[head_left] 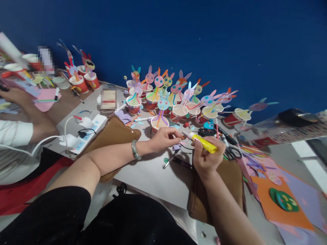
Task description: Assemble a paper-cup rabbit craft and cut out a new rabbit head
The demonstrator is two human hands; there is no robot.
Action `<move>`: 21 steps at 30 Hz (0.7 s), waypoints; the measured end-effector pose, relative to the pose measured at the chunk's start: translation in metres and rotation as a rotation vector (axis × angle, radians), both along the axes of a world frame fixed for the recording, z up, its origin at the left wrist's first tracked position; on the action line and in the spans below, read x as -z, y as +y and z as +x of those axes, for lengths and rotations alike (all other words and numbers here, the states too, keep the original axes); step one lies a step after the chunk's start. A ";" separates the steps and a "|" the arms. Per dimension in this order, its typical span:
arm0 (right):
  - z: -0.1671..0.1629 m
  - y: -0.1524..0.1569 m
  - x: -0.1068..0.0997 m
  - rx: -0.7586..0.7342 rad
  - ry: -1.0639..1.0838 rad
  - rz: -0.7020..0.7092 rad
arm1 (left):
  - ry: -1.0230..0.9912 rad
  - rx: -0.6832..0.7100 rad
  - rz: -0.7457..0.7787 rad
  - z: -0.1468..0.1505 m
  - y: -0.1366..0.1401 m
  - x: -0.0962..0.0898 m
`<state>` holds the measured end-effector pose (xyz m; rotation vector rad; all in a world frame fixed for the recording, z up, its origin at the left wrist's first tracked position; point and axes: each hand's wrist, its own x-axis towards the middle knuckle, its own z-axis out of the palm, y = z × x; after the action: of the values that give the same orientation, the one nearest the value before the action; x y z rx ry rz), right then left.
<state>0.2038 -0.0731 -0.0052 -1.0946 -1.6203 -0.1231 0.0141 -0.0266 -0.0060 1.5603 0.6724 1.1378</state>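
My right hand (207,154) is wrapped round a yellow tube with a pale tip (205,143), which looks like a glue pen or marker. The tip points left at the fingers of my left hand (163,140). Those fingers are pinched on a small dark piece (183,137), too small to name. Just beyond my left hand stands a paper cup (156,126) with a light-blue paper rabbit head (163,102) on colourful strips. A pen (170,160) lies on the table (153,177) below my hands.
Several red-and-white cups with paper rabbits (180,110) line the blue wall. Brown cushions (217,190) lie under both forearms. Scissors (233,153), orange paper (283,204) and a clear plastic container (276,131) are right. A power strip (88,134) and another person's arm (30,112) are left.
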 end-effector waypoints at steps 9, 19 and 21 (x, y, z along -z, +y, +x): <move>0.000 0.002 0.001 0.002 -0.029 0.025 | 0.014 0.027 0.033 0.000 -0.003 -0.004; -0.001 0.002 0.003 -0.040 0.022 -0.006 | -0.007 -0.015 -0.004 -0.001 0.000 -0.003; -0.002 0.001 0.003 -0.064 -0.021 0.003 | -0.003 -0.028 -0.004 -0.002 0.001 -0.005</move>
<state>0.2022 -0.0719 -0.0082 -1.0411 -1.6712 -0.0950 0.0118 -0.0261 -0.0010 1.5503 0.6959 1.1582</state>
